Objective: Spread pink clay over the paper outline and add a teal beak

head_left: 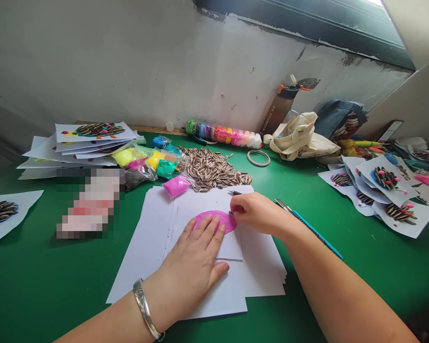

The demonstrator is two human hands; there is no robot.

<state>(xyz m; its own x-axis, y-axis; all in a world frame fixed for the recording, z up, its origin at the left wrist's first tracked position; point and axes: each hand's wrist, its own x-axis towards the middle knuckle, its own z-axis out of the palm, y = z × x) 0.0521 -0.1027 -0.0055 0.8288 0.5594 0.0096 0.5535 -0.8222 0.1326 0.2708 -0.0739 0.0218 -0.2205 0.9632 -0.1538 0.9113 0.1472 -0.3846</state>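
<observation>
A flat rounded piece of bright pink clay (231, 222) lies on a small white sheet (229, 250), on top of larger white papers (136, 267). My left hand (196, 257), with a silver bangle at the wrist, rests flat over the clay's left and lower part, fingers stretched out. At the clay's right edge, my right hand (253, 212) is closed, its fingertips pinching a slim dark tool (235, 192). Bits of it show beside the fingers; its exact kind is hidden. Just above the papers sit a pink clay packet (178, 186) and a heap of striped sunflower seeds (214, 169).
Several coloured clay packets (157, 162) and a stack of seed pictures (89, 138) stand back left. More pictures (386, 190) lie right. A blue tool (318, 233) rests beside my right forearm. Behind are a tape ring (258, 158), bottle (279, 109) and cloth bag (296, 138).
</observation>
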